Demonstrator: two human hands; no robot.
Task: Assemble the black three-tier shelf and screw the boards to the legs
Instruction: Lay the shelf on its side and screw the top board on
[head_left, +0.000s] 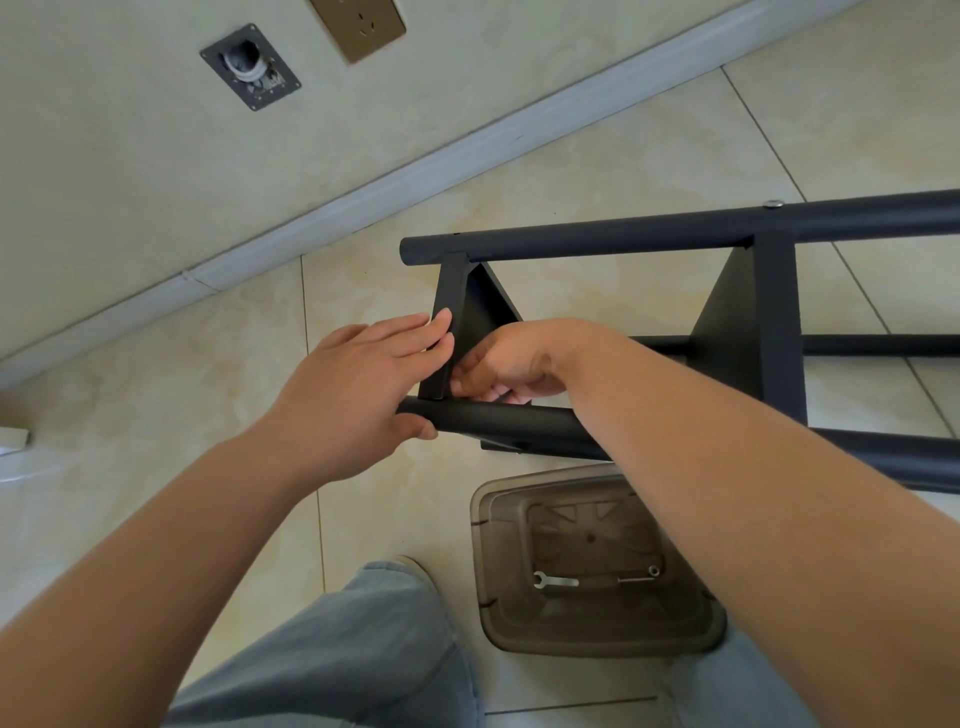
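Head camera: I look down on a black shelf frame (675, 332) lying on its side on a pale tiled floor (597, 171), its round legs running off the right edge of view. The left hand (348, 395) grips the end of the near leg (514, 423), thumb under the tube, while its fingers (426, 338) press flat against the edge of the end board (452, 322), which stands between the near leg and the far leg (623, 234). The right hand (504, 364) reaches in from the right and is curled just behind that board, fingertips pinched together at the corner where board meets near leg; I cannot tell what, if anything, they pinch. A second board (763, 332) crosses the frame further right, and a silver screw head (773, 203) shows on top of the far leg above it.

Below the near leg, partly under my right forearm, sits a translucent brown plastic bin (524, 597). Inside on its bottom lie a small flat wrench (555, 580) and, just beside it, a hex key (636, 578) with a washer (654, 570) near its end. Blue jeans (363, 649) fill the lower frame. A wall socket (357, 25) sits on the wall above the skirting.
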